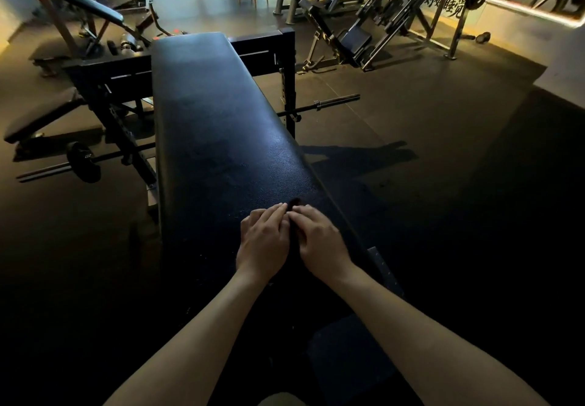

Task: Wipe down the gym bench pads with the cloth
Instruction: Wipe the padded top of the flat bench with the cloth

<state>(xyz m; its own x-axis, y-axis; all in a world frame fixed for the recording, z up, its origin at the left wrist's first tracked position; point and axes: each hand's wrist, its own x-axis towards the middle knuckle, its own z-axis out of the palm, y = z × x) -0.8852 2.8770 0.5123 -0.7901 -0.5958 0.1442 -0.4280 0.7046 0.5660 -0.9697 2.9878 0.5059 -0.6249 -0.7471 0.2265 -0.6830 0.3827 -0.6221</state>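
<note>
On bench pad (215, 120), left hand (264, 241), right hand (319, 241) press cloth (294, 207) flat-fingered; wall (456, 10) reads 睡觉.

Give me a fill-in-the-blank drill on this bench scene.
1. The left hand and right hand meet over a dark ___ that lies between them.
2. Both rest on the pad, whose colour is ___.
3. The barbell runs ___ the pad and shows on both sides of it.
Missing words: cloth; black; under.
</note>
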